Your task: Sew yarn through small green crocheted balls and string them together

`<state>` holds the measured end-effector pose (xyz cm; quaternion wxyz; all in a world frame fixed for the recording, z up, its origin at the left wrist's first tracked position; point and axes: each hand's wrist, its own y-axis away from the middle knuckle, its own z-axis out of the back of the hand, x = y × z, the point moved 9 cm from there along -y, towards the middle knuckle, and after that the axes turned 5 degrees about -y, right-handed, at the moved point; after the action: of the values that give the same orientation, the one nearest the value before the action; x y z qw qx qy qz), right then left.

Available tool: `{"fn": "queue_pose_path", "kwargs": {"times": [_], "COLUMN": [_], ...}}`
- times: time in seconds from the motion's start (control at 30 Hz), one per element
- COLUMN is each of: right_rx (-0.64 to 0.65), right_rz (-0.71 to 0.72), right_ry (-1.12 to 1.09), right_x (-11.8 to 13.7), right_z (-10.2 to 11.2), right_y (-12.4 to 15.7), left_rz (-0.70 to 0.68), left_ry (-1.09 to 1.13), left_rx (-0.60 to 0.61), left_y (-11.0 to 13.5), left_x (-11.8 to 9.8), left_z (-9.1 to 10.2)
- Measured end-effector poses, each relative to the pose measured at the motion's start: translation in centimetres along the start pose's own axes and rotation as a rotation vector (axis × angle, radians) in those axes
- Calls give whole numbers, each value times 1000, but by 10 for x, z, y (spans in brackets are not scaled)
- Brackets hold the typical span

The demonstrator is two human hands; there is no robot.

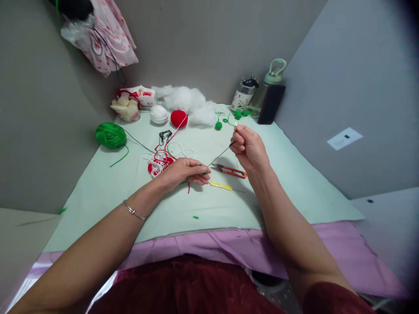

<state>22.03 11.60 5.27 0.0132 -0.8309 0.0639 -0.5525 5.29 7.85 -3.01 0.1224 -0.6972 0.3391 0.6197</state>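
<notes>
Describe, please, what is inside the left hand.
In the left hand, green material shows; a dark strand or rod runs from there to the right hand. The hand covers the rest, hiding its full shape.

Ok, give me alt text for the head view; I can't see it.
The left hand holds a small green piece while the right hand holds a dark strand stretched from it, above a pale green table. Nearby lie orange snips and a yellow-handled tool; farther back are a green yarn ball and white stuffing.
</notes>
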Motion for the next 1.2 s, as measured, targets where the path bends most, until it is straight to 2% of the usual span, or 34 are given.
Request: {"fn": "queue_pose_path", "kwargs": {"times": [0.23,0.33,0.47,0.57,0.77,0.97,1.2], "right_rx": [5,1,12,30,176,285,291], "right_rz": [17,7,-5,-1,35,338,368], "right_ry": [3,-15,-28,12,234,677,781], "right_x": [2,1,1,2,-10,-9,-11], "right_z": [-1,0,-1,-6,-31,-56,-59], "right_y": [0,1,2,5,19,38,42], "left_rz": [5,-9,-115,-205,-262,-317,-326], "left_ry": [-7,-36,-69,13,141,132,104], "left_rx": [11,-20,-181,-310,-402,-408,-403], "left_y": [0,0,2,8,15,15,14], "left_x": [2,1,-13,-27,-38,-39,-37], "left_z": [-1,3,21,37,49,49,50]}}
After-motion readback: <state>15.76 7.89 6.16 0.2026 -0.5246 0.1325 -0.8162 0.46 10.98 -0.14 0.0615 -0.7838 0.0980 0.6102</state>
